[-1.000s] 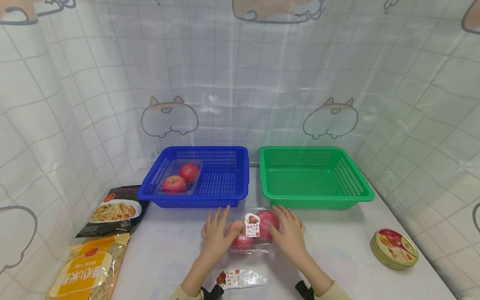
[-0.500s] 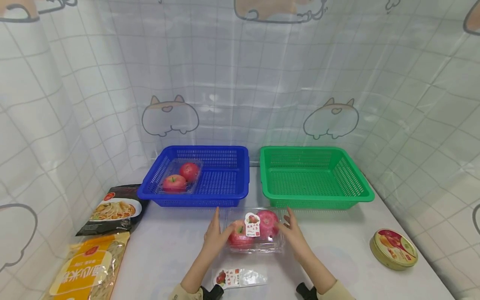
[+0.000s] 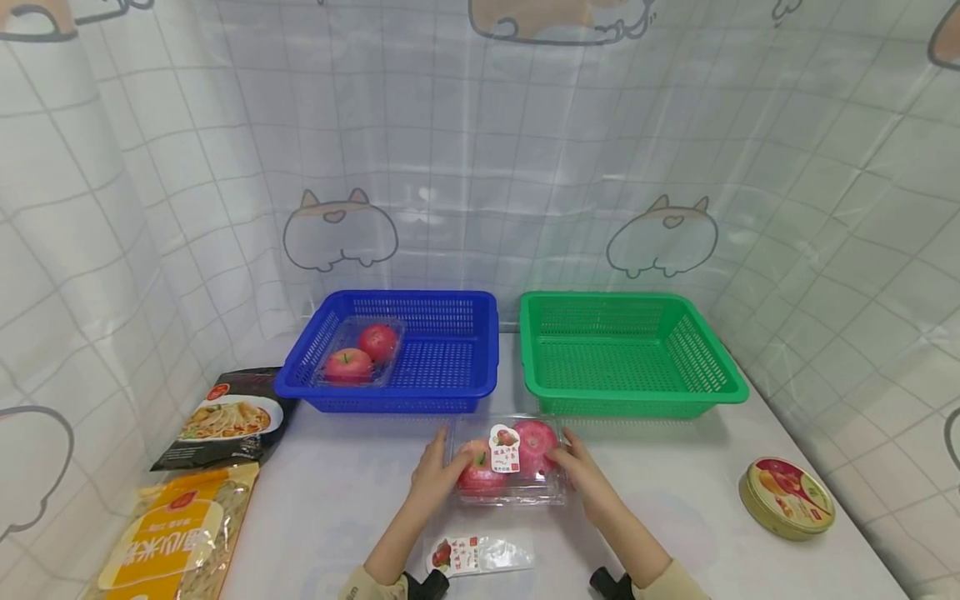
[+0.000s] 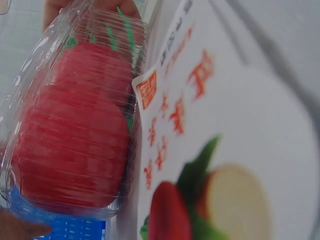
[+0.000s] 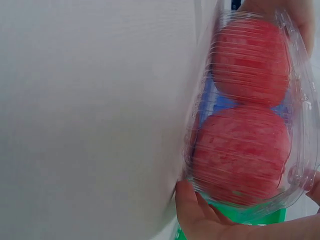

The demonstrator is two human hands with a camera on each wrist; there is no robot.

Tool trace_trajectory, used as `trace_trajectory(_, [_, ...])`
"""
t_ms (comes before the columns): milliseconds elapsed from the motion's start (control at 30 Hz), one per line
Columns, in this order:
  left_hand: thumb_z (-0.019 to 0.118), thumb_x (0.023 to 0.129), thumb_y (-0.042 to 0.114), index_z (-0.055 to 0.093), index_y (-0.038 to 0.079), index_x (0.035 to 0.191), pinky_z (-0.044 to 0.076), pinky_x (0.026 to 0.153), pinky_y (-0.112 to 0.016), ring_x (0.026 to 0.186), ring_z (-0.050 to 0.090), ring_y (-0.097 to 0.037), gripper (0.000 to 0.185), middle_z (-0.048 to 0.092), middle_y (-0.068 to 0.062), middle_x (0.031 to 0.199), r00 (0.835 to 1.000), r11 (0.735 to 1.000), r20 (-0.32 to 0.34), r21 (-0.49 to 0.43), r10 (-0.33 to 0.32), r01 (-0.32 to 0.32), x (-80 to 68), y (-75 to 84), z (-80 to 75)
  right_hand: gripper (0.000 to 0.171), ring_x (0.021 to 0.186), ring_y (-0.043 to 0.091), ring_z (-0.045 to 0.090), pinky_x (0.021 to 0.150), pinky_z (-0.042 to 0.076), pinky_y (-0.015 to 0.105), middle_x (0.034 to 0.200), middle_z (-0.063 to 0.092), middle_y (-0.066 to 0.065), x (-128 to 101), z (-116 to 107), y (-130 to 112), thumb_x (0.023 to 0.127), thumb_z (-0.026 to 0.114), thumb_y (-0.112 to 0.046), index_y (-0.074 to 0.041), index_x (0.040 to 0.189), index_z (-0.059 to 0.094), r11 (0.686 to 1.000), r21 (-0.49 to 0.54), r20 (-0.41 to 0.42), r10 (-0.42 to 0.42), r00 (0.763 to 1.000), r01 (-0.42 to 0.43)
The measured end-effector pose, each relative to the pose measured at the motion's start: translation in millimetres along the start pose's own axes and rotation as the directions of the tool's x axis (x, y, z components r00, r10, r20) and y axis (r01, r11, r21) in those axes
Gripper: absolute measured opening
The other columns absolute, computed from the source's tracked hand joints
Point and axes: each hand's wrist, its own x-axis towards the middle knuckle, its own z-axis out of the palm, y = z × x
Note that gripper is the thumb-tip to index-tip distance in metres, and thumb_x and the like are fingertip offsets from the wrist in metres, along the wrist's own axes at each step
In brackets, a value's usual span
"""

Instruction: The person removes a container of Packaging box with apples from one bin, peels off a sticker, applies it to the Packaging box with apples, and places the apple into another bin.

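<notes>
While a tiled curtain with cartoon cats [image 3: 339, 233] is closing in the white counter [image 3: 345, 492] on three sides, I am holding the clear apple box [image 3: 508, 463] at its middle, just before the blue basket [image 3: 420, 354] and green basket [image 3: 622, 354]. My left hand [image 3: 432, 475] and right hand [image 3: 583, 477] are each keeping a grip clamped on one end, while noodle packs [image 3: 195, 492], a loose label [image 3: 476, 554] and a round tin [image 3: 787, 497] are lying around.
</notes>
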Motion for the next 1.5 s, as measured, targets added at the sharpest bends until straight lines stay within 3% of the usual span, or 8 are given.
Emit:
trace_trajectory(400, [0.060,0.086,0.030,0.014,-0.013,0.141,0.023,0.103,-0.059,0.128,0.024,-0.051,0.084,0.024,-0.039,0.139,0.999,0.993,0.025,-0.118,0.033,-0.030,-4.6,2.2,4.2,0.076,0.126,0.047,0.031,0.093,0.034,0.057,0.141,0.022,0.036,-10.1,6.8,-9.4,0.088,0.049,-0.022,0.007,0.144,0.007,1.000,-0.010,0.016,-0.029,0.999,0.030])
trace_trajectory(667, [0.060,0.087,0.033,0.007,-0.009,0.143,0.016,0.106,-0.059,0.133,0.014,-0.049,0.088,0.013,-0.035,0.145,0.998,0.976,0.063,-0.217,0.026,-0.012,-11.1,14.4,1.8,0.075,0.129,0.045,0.027,0.092,0.037,0.052,0.145,0.015,0.035,-17.3,2.0,-15.4,0.089,0.050,-0.025,0.005,0.145,0.009,0.999,-0.014,-0.014,-0.049,0.999,0.049])
trace_trajectory(867, [0.059,0.086,0.036,0.005,0.002,0.146,0.013,0.104,-0.062,0.134,0.009,-0.048,0.087,0.009,-0.030,0.148,0.991,0.951,0.131,-0.306,-0.010,0.050,-16.2,28.1,-4.9,0.071,0.126,0.043,0.032,0.089,0.039,0.049,0.145,0.018,0.034,-21.1,-3.2,-21.5,0.090,0.049,-0.024,0.003,0.145,0.012,0.999,-0.019,-0.041,-0.040,0.998,0.039])
trace_trajectory(1000, [0.054,0.089,0.034,0.005,0.008,0.144,0.033,0.096,-0.060,0.128,0.027,-0.049,0.078,0.014,-0.031,0.146,0.980,0.917,0.194,-0.383,-0.032,0.106,-18.2,31.4,-9.6,0.069,0.122,0.039,0.038,0.089,0.040,0.046,0.144,0.022,0.032,-24.3,-6.3,-25.2,0.091,0.049,-0.023,0.002,0.145,0.014,0.999,-0.002,-0.047,-0.044,0.998,0.044])
trace_trajectory(1100, [0.050,0.089,0.031,0.006,0.011,0.139,0.045,0.085,-0.051,0.119,0.041,-0.044,0.070,0.028,-0.031,0.139,0.970,0.887,0.240,-0.439,-0.037,0.143,-18.0,30.8,-12.5,0.068,0.117,0.036,0.043,0.091,0.041,0.048,0.141,0.030,0.031,-26.1,-9.2,-28.0,0.091,0.048,-0.022,0.002,0.145,0.016,0.998,0.013,-0.055,-0.058,0.997,0.059])
trace_trajectory(1200, [0.048,0.090,0.030,0.005,0.013,0.134,0.048,0.081,-0.047,0.113,0.047,-0.040,0.064,0.035,-0.031,0.129,0.958,0.851,0.283,-0.494,-0.037,0.179,-17.9,31.4,-14.9,0.066,0.118,0.038,0.043,0.093,0.039,0.051,0.140,0.032,0.031,-27.8,-13.4,-30.5,0.091,0.048,-0.023,0.002,0.145,0.017,0.997,0.012,-0.058,-0.070,0.996,0.071])
trace_trajectory(1333, [0.046,0.091,0.032,0.003,0.014,0.128,0.050,0.074,-0.042,0.105,0.052,-0.034,0.060,0.031,-0.027,0.127,0.945,0.819,0.325,-0.530,-0.043,0.219,-19.5,34.4,-17.4,0.065,0.119,0.039,0.043,0.092,0.041,0.051,0.141,0.031,0.030,-29.5,-19.8,-32.6,0.091,0.048,-0.024,0.001,0.145,0.021,0.997,-0.001,-0.057,-0.074,0.996,0.074])
trace_trajectory(1500, [0.047,0.091,0.033,0.004,0.014,0.122,0.051,0.069,-0.039,0.096,0.054,-0.029,0.056,0.028,-0.024,0.129,0.935,0.814,0.353,-0.529,-0.045,0.239,-21.7,38.8,-18.9,0.060,0.112,0.032,0.046,0.084,0.045,0.042,0.136,0.041,0.023,-29.5,-27.5,-34.1,0.089,0.050,-0.023,-0.005,0.143,0.030,0.997,0.018,-0.058,-0.074,0.996,0.075])
